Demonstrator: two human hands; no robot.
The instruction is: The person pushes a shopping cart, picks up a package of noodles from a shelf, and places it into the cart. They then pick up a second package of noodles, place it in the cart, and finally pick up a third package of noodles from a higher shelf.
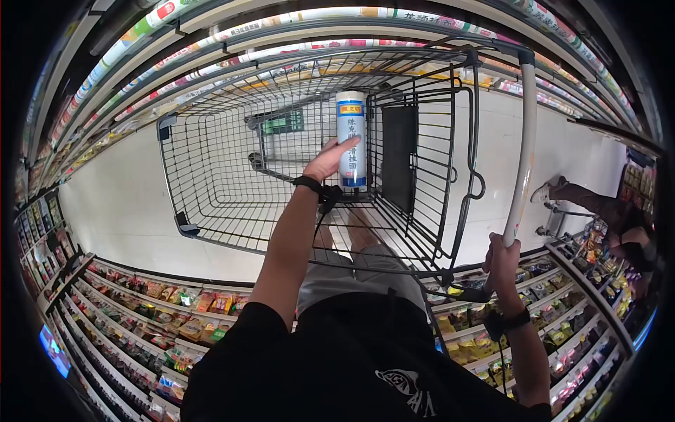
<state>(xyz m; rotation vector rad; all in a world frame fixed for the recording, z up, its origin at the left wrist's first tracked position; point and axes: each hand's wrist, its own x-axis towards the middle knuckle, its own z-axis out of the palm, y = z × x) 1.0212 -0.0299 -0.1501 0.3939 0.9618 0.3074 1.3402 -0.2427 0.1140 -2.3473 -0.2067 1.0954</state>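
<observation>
Left grip outstretched, right grip closed low

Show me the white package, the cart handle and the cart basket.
white package [351, 121]: head view, its upper label.
cart handle [526, 141]: head view, bare bar.
cart basket [211, 162]: head view, wire mesh.

The tube is white with a blue band, a yellow label and blue characters. The cart is a black wire grid, its handle pale grey. Black shirt with a white print, grey shorts, cream floor, many-coloured packets on the near shelves.
</observation>
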